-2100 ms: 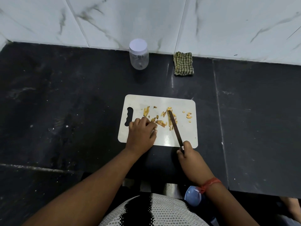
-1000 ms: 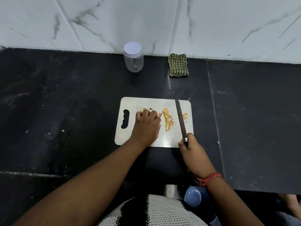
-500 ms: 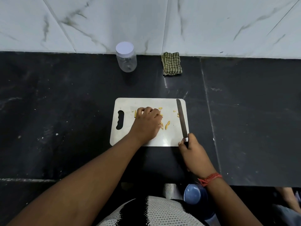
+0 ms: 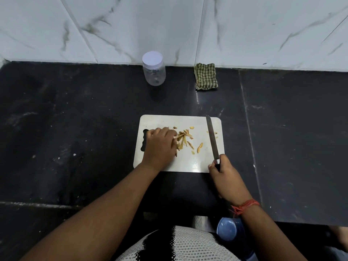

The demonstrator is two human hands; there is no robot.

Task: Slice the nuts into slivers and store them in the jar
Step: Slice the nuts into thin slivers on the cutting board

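A white cutting board (image 4: 195,162) lies on the black counter. Pale nut slivers (image 4: 185,139) are heaped near its middle, with a few loose ones (image 4: 199,147) to the right. My left hand (image 4: 160,146) rests knuckles-up on the board's left part, its bent fingers touching the heap's left edge; the fingertips are hidden. My right hand (image 4: 226,176) grips the handle of a knife (image 4: 212,136), whose blade lies along the board's right side, pointing away from me. A clear plastic jar (image 4: 154,72) with a white lid on stands by the wall, beyond the board.
A folded green checked cloth (image 4: 206,76) lies by the marble wall, to the right of the jar. Below the counter's front edge, near my right wrist, a blue bowl (image 4: 228,229) shows. Dark counter (image 4: 84,129) stretches on both sides of the board.
The knife has moved from the board's middle to its right side. My left hand has slid left, uncovering the slivers, now drawn into a tighter heap.
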